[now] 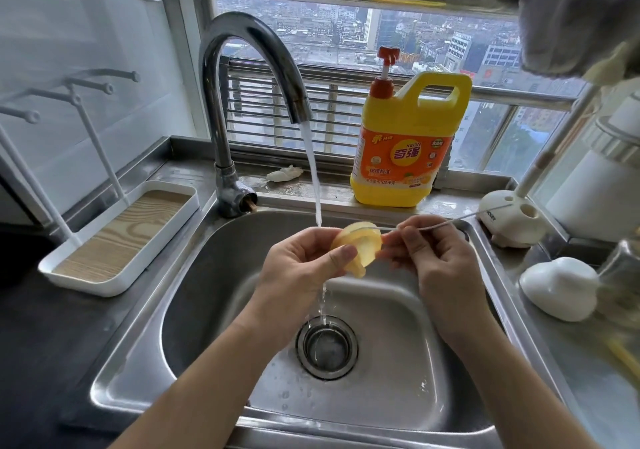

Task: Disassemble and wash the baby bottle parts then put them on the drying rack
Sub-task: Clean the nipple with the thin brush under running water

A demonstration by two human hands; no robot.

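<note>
Over the steel sink [207,275], my left hand [298,268] grips a yellowish translucent silicone bottle nipple [356,244] under the running stream from the tap [249,68]. My right hand [429,258] pinches a thin wire-handled brush [443,223] whose tip goes into the nipple's wide end. The brush's handle runs up to the right. The white drying rack [117,237] with upright pegs and a wood-pattern base stands left of the sink, with nothing on it.
A yellow dish soap jug [405,144] with a red pump stands on the sill behind the sink. A white brush holder [509,220], a white rounded cap [557,289] and blurred bottle parts [620,275] lie on the right counter. The drain [325,344] is open.
</note>
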